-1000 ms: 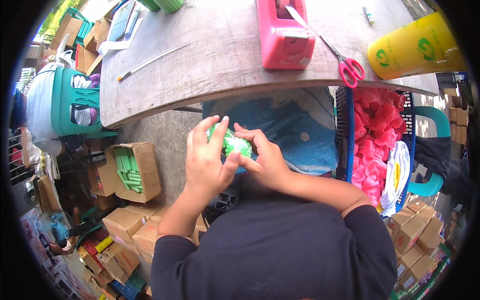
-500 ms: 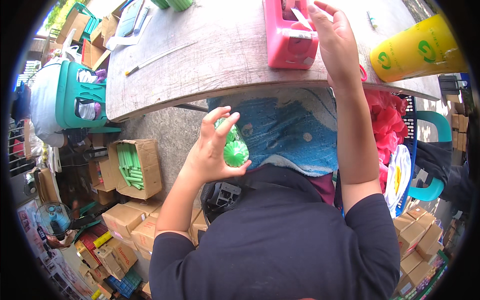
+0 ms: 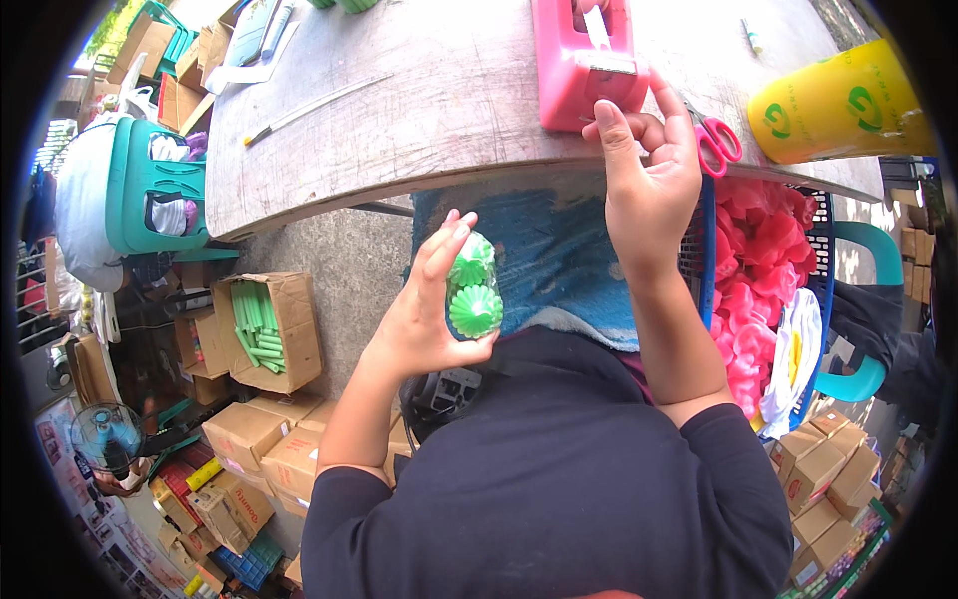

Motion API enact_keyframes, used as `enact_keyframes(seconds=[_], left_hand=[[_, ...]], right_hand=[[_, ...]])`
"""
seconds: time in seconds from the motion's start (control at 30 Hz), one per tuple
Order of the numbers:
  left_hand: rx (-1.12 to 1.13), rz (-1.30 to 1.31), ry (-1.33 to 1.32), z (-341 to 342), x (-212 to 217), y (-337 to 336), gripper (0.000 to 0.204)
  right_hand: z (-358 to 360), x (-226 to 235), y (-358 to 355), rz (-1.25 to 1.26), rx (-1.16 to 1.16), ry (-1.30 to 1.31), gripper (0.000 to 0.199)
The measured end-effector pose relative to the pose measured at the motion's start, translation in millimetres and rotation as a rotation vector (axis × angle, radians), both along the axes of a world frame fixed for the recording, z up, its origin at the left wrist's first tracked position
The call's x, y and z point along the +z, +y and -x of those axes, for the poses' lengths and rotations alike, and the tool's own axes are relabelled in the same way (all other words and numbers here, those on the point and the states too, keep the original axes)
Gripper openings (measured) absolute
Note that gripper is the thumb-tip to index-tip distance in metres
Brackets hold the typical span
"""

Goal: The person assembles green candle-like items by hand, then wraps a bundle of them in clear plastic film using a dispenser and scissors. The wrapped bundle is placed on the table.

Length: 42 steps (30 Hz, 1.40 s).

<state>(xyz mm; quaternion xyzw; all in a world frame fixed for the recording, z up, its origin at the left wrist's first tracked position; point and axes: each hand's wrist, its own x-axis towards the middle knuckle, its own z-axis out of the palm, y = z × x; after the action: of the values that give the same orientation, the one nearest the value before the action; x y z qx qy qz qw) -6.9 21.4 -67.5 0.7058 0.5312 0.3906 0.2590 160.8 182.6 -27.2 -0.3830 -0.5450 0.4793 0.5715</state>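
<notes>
My left hand (image 3: 414,304) is closed around a clear-wrapped pack of green fluted round pieces (image 3: 474,311), held upright above my lap, fingers on one side and thumb beneath. At the table edge, my right hand (image 3: 654,185) is beside the front of a pink tape dispenser (image 3: 589,90). Its thumb and index finger stand apart, the other fingers are partly curled, and I make out nothing between them. A pale strip shows on top of the dispenser. Pink-handled scissors (image 3: 718,148) lie just right of that hand.
The worn table (image 3: 399,130) carries a thin yellow-tipped stick (image 3: 299,118) and a large yellow roll (image 3: 838,105). A blue basket (image 3: 820,250) of pink wrapped items stands at right. Left are a carton of green sticks (image 3: 289,339), teal chairs (image 3: 130,190) and stacked boxes (image 3: 254,439).
My right hand has come down and nearer from above the dispenser to its front end, uncovering the scissors. The left hand still holds the green pack, now turned to show both pieces.
</notes>
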Motion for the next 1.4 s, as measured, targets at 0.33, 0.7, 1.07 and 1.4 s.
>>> enact_keyframes(seconds=[0.33, 0.7, 1.07, 1.4], left_hand=[[-0.052, 0.226, 0.047, 18.5, 11.2, 2.8, 0.101], [-0.075, 0.327, 0.058, 27.6, 29.7, 0.1, 0.096], [-0.089, 0.294, 0.040, 35.3, 22.7, -9.2, 0.087], [0.348, 0.359, 0.022, 13.2, 31.0, -6.8, 0.041]], right_hand=[[-41.7, 15.1, 32.1, -0.566, -0.175, -0.937, 0.025], [-28.9, -24.1, -45.6, 0.440, 0.757, -0.002, 0.018], [12.6, -80.5, -55.5, 0.420, 0.978, 0.002, 0.031], [5.3, -93.9, -58.7, -0.036, 0.641, -0.550, 0.025]])
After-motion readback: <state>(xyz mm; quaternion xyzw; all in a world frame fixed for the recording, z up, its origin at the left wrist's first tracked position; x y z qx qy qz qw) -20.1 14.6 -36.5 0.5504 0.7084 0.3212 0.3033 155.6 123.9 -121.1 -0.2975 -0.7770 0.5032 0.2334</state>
